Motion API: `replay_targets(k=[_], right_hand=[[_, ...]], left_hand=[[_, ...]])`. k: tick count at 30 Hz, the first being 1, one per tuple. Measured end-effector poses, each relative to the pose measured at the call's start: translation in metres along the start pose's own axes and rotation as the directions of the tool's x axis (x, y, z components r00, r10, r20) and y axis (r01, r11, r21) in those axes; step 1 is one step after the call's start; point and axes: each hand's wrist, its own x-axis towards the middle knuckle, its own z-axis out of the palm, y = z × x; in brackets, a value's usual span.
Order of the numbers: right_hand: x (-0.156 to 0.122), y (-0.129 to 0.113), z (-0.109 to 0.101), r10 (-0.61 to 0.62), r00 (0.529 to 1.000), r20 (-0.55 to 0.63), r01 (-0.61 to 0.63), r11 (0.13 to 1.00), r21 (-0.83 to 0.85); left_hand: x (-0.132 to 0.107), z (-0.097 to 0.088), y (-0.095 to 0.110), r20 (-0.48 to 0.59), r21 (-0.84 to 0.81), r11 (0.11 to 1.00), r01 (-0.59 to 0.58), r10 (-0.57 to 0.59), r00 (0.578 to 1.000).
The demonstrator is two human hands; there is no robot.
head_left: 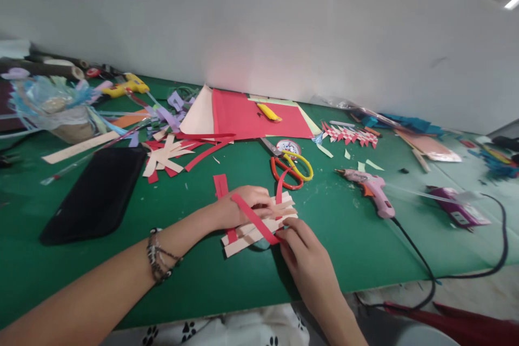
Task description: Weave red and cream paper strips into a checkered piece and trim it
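A small weave of cream and red paper strips [247,230] lies on the green mat [357,238] near the front edge. My left hand [239,206] rests on top of the strips, fingers curled and pressing them down. One long red strip [253,218] crosses over that hand diagonally. My right hand [302,257] pinches the lower end of this red strip at the weave's right side. Two more red strips [221,185] stick out behind the left hand.
Scissors with orange and yellow handles [292,168] lie just behind the weave. A pink glue gun [373,189] with a black cord lies to the right. Red paper sheets [251,116] with a yellow cutter [269,112], loose strips [170,154] and a black pouch [97,194] lie behind and left.
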Motion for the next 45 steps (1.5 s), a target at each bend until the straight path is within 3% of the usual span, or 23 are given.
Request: replay_targets(k=[13,20,27,33,40,45], right_hand=[[0.0,-0.001,0.0,0.097,0.994,0.052,-0.105,0.981,0.164],[0.006,-0.003,-0.006,0.162,0.983,0.088,-0.178,0.958,0.223],[0.01,-0.003,-0.01,0.216,0.971,0.102,-0.237,0.921,0.31],[0.012,-0.003,-0.009,0.275,0.956,0.1,-0.293,0.905,0.308],[0.019,-0.004,-0.007,0.266,0.959,0.102,-0.283,0.927,0.244],[0.02,-0.004,-0.003,0.277,0.955,0.103,-0.292,0.938,0.185]], left_hand=[[-0.001,0.0,0.005,-0.034,-0.015,0.991,0.133,-0.134,0.99],[-0.001,-0.004,0.009,-0.034,0.07,0.995,0.064,-0.062,0.998],[-0.004,-0.004,0.013,-0.053,0.03,0.989,0.146,-0.144,0.988],[-0.004,-0.006,0.015,-0.061,0.004,0.989,0.15,-0.15,0.987],[-0.006,-0.005,0.011,-0.056,-0.024,0.998,0.065,-0.066,0.996],[-0.006,-0.006,0.012,-0.037,-0.022,0.997,0.068,-0.069,0.997]])
